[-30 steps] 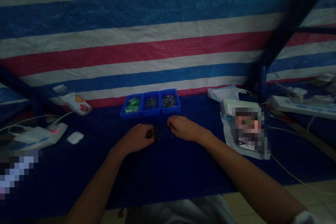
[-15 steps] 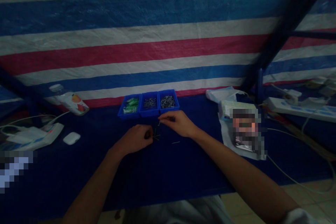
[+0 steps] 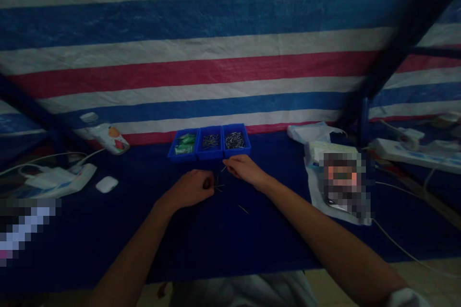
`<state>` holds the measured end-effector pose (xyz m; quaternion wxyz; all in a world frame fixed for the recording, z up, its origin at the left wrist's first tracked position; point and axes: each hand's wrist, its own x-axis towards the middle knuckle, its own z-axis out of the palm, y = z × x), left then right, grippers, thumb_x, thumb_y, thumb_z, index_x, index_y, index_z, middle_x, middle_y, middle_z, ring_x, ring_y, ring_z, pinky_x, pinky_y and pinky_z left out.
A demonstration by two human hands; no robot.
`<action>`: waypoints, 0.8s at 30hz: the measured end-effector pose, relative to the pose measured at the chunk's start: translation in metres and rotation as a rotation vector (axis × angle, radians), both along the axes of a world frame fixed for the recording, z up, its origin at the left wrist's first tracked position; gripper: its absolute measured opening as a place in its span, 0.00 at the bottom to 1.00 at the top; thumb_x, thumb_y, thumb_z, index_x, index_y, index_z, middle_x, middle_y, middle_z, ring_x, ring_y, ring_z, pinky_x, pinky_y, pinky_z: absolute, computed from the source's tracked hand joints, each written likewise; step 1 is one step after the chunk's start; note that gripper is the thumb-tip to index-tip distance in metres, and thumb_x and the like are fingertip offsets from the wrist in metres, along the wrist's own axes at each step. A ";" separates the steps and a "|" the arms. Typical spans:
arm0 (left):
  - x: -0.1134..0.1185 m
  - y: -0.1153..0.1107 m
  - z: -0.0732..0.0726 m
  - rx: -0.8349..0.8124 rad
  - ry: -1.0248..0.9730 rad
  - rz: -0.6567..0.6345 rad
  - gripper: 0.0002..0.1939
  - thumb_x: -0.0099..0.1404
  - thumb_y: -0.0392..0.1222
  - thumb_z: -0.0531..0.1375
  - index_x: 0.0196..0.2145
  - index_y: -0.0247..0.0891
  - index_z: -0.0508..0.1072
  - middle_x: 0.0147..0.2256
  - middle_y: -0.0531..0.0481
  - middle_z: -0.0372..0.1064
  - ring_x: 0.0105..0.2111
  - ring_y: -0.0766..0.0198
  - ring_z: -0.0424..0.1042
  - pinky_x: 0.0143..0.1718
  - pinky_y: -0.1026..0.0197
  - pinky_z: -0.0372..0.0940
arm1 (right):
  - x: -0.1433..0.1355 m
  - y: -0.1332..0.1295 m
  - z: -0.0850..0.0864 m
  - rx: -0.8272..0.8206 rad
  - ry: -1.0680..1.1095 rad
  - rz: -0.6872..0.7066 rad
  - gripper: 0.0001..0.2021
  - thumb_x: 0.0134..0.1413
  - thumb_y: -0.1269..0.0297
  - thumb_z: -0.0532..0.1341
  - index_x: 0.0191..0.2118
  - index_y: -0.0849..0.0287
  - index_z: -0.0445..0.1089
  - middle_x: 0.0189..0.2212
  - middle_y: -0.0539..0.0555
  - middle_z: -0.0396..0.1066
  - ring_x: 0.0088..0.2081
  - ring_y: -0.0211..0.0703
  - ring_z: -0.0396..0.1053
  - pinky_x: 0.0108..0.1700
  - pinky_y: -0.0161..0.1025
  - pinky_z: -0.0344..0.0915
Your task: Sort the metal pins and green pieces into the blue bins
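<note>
My left hand [image 3: 194, 188] is curled, with several thin nails [image 3: 219, 186] fanning out from its fingertips on the right side. My right hand [image 3: 243, 169] pinches one small nail [image 3: 224, 168] between thumb and forefinger, just in front of the bins. On the blue table [image 3: 201, 240] a single loose nail [image 3: 243, 209] lies below and between the hands. Behind them stand three blue bins in a row: the left bin [image 3: 173, 155] holds green packets, the middle bin [image 3: 210, 156] and the right bin [image 3: 236, 152] hold metal nails.
At the left are a bottle [image 3: 110, 137], a power strip [image 3: 81, 180] with cables and a small white case [image 3: 107, 184]. A soft pack [image 3: 333, 148] and a blurred item on white wrapping stand at the right. A striped sheet [image 3: 216, 72] hangs behind.
The view has shifted slightly. The loose nail on the table lies at a different angle and closer to the front edge. Both hands keep their grips.
</note>
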<state>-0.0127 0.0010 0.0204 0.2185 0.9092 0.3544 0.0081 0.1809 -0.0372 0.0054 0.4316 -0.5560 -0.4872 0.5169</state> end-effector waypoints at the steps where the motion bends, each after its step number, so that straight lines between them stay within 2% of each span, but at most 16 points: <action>1: 0.000 0.000 0.000 -0.001 0.000 0.001 0.04 0.56 0.38 0.55 0.28 0.39 0.70 0.27 0.52 0.71 0.27 0.63 0.69 0.27 0.62 0.55 | -0.003 0.002 0.002 0.013 0.039 -0.034 0.13 0.61 0.58 0.57 0.28 0.60 0.66 0.19 0.46 0.60 0.19 0.30 0.55 0.22 0.32 0.49; 3: -0.001 0.000 -0.001 0.007 -0.002 -0.003 0.04 0.56 0.38 0.55 0.28 0.39 0.70 0.27 0.52 0.71 0.26 0.63 0.69 0.27 0.62 0.54 | -0.008 0.004 0.005 0.066 0.125 -0.093 0.12 0.61 0.56 0.56 0.42 0.59 0.67 0.26 0.48 0.67 0.20 0.30 0.60 0.22 0.32 0.51; 5: -0.002 0.001 -0.001 0.020 -0.008 -0.005 0.04 0.56 0.38 0.55 0.28 0.39 0.70 0.27 0.52 0.71 0.26 0.63 0.69 0.27 0.62 0.55 | -0.011 0.003 0.006 0.113 0.107 -0.106 0.16 0.62 0.56 0.56 0.52 0.56 0.63 0.31 0.49 0.69 0.21 0.31 0.62 0.22 0.32 0.54; 7: -0.002 0.001 -0.001 0.025 -0.016 -0.004 0.04 0.56 0.38 0.56 0.28 0.39 0.70 0.27 0.52 0.71 0.27 0.62 0.69 0.27 0.62 0.55 | -0.010 -0.002 0.005 0.173 -0.062 -0.059 0.16 0.61 0.59 0.56 0.52 0.57 0.65 0.31 0.50 0.70 0.23 0.32 0.64 0.26 0.33 0.58; 9: -0.001 0.002 0.000 0.024 -0.028 0.004 0.04 0.55 0.37 0.56 0.28 0.39 0.70 0.27 0.52 0.71 0.26 0.62 0.69 0.27 0.62 0.56 | -0.007 -0.009 0.002 0.273 -0.332 0.024 0.12 0.60 0.61 0.57 0.48 0.58 0.69 0.32 0.51 0.71 0.27 0.35 0.66 0.31 0.35 0.61; 12: -0.002 0.003 0.001 0.038 -0.049 0.018 0.04 0.56 0.37 0.56 0.28 0.39 0.71 0.28 0.52 0.72 0.27 0.62 0.70 0.29 0.62 0.57 | -0.001 -0.017 -0.002 0.393 -0.730 0.146 0.10 0.60 0.63 0.58 0.45 0.58 0.72 0.37 0.53 0.73 0.37 0.39 0.70 0.40 0.37 0.62; 14: -0.005 0.007 0.002 0.065 -0.049 0.035 0.04 0.57 0.38 0.56 0.28 0.39 0.71 0.28 0.52 0.72 0.29 0.62 0.70 0.30 0.62 0.58 | 0.000 -0.019 -0.004 0.401 -0.878 0.186 0.11 0.61 0.64 0.57 0.46 0.57 0.72 0.41 0.55 0.73 0.42 0.41 0.70 0.43 0.38 0.62; 19: -0.019 0.022 0.005 0.091 -0.121 0.115 0.07 0.63 0.42 0.54 0.34 0.38 0.71 0.32 0.50 0.71 0.31 0.61 0.69 0.34 0.60 0.60 | -0.005 -0.018 -0.006 0.454 -0.891 0.183 0.13 0.63 0.62 0.55 0.50 0.57 0.71 0.45 0.56 0.70 0.45 0.41 0.70 0.47 0.39 0.62; 24: -0.017 0.022 0.004 0.077 -0.289 0.061 0.10 0.67 0.45 0.52 0.35 0.38 0.69 0.36 0.48 0.68 0.36 0.61 0.66 0.39 0.59 0.62 | -0.012 -0.018 -0.006 0.574 -0.738 0.146 0.15 0.62 0.61 0.57 0.52 0.59 0.69 0.43 0.56 0.71 0.42 0.40 0.69 0.47 0.38 0.63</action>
